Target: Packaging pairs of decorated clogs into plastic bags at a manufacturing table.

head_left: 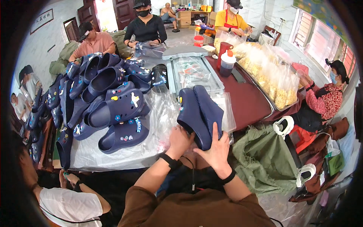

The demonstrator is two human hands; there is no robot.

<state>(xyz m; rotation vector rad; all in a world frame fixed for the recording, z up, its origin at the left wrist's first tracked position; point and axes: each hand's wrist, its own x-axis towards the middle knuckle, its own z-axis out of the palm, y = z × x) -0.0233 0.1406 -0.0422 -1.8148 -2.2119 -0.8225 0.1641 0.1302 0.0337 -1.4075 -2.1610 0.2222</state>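
Note:
A pair of navy clogs, pressed together side by side with toes pointing away, is between my two hands at the table's near edge. My left hand is closed at the left clog's heel opening, some of its fingers hidden inside. My right hand grips the right clog's heel, thumb beneath and fingers along its outer side. Under and beside the pair lies a clear plastic bag. To the left, a decorated navy clog lies on the plastic-covered table in front of a large heap of clogs.
A grey-blue plastic rack lies beyond the pair. At right are a sauce bottle, a tray of bagged yellow snacks and a green woven sack. Several people work around the table, one close at my left.

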